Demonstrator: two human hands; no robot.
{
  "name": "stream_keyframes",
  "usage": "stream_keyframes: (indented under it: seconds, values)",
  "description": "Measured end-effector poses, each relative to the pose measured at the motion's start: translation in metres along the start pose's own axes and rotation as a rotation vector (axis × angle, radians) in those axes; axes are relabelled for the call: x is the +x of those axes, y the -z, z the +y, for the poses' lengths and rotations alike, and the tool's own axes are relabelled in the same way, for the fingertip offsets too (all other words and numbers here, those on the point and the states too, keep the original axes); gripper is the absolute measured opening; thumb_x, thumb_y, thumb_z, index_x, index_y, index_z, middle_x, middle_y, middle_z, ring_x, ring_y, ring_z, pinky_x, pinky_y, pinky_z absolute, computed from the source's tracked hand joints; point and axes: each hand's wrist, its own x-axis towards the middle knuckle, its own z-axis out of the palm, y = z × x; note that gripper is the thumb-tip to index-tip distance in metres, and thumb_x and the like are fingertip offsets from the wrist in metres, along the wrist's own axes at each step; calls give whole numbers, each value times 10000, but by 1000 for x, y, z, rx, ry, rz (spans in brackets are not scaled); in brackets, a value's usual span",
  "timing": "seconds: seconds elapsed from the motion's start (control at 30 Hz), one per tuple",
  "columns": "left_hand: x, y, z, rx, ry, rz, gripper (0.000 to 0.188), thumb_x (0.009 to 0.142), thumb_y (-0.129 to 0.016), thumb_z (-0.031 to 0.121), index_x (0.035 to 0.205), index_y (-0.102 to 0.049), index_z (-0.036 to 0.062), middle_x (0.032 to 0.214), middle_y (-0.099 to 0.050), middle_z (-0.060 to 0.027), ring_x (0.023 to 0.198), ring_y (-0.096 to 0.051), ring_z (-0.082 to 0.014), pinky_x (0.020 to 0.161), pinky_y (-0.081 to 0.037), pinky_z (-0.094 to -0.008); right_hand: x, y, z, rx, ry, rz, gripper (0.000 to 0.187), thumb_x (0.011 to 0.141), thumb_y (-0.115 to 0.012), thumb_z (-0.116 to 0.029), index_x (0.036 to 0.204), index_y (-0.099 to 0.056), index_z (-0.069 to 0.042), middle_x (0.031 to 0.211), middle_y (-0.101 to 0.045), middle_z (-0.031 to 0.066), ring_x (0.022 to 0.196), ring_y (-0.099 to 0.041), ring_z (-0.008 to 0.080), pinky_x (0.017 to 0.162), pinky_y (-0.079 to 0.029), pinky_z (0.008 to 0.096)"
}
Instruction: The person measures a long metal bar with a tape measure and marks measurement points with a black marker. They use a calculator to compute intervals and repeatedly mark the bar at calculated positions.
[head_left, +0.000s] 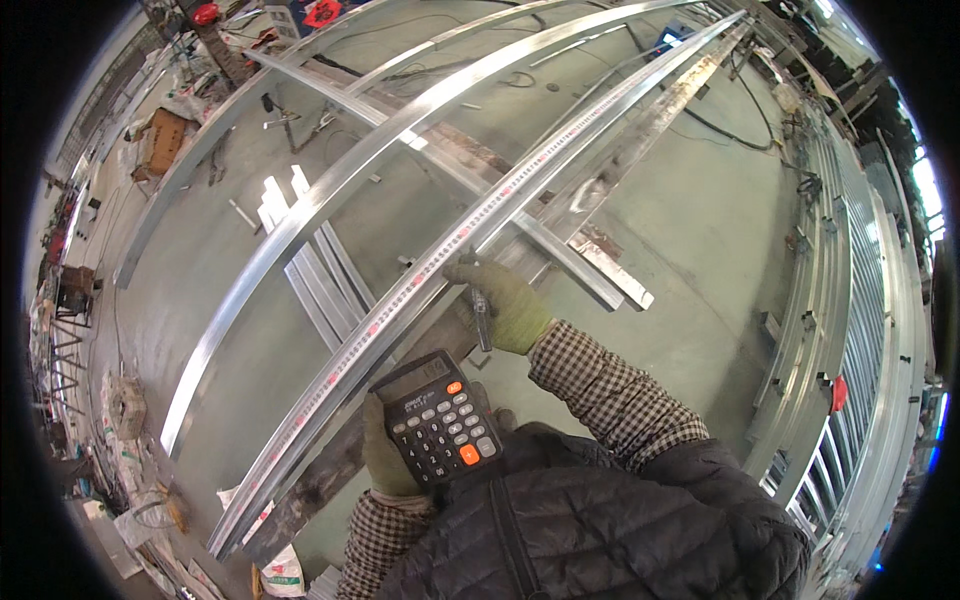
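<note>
My left hand (383, 455), in a green glove, holds a black calculator (436, 418) with grey keys and two orange keys, close to my chest. My right hand (503, 298), also gloved, grips a thin marker pen (481, 318) and rests its tip end against a long measuring tape (420, 280) stretched along a square metal tube (395, 325). The tube runs diagonally from lower left to upper right. My checked sleeves and dark padded jacket fill the lower middle of the view.
More long metal tubes (300, 215) lie parallel and crossing on the grey concrete floor. Short flat bars (320, 280) lie beneath them. A metal gate frame (850, 330) stands at the right. Boxes, bags and clutter (160, 140) line the left side.
</note>
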Motion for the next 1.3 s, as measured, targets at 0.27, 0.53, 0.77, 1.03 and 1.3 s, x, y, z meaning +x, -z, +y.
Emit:
stream_keyframes:
  seconds: [0.27, 0.53, 0.77, 1.03, 1.3]
  values:
    - [54, -31, -16, 1, 112, -41, 777, 1111, -450, 642, 1493, -566, -23, 1345, -713, -233, 1147, -751, -374, 967, -656, -526, 30, 66, 49, -25, -115, 100, 472, 914, -751, -29, 1376, -657, -51, 1266, -715, 179, 1149, -715, 345, 1015, -582, 409]
    - [96, -69, -91, -6, 76, 57, 796, 1099, -452, 661, 1492, -571, -21, 1330, -721, -236, 1128, -758, -374, 953, -661, -536, 50, 134, 101, -36, -24, 121, 440, 883, -774, -52, 1319, -719, -74, 1160, -732, 186, 1045, -739, 347, 921, -605, 414]
    - [112, -144, -188, -8, -57, 208, 768, 1109, -467, 641, 1483, -574, -21, 1316, -727, -250, 1085, -780, -380, 916, -690, -509, 76, 188, 159, 37, -100, -123, 477, 898, -767, -145, 1368, -691, -129, 1228, -716, 191, 1129, -707, 400, 983, -594, 480]
    - [140, -195, -226, -95, -69, 196, 759, 1101, -485, 645, 1490, -585, 2, 1324, -732, -213, 1106, -773, -343, 924, -679, -498, 85, 205, 183, -38, 91, -261, 475, 937, -755, -163, 1406, -683, -161, 1187, -714, 198, 1109, -708, 382, 968, -590, 482]
    - [193, -218, -237, -161, -35, 115, 737, 1113, -475, 618, 1503, -571, 1, 1332, -723, -214, 1120, -765, -341, 936, -672, -487, 93, 215, 206, -49, 310, -404, 523, 949, -752, -205, 1452, -631, -127, 1389, -655, 257, 1374, -600, 434, 1128, -547, 509]
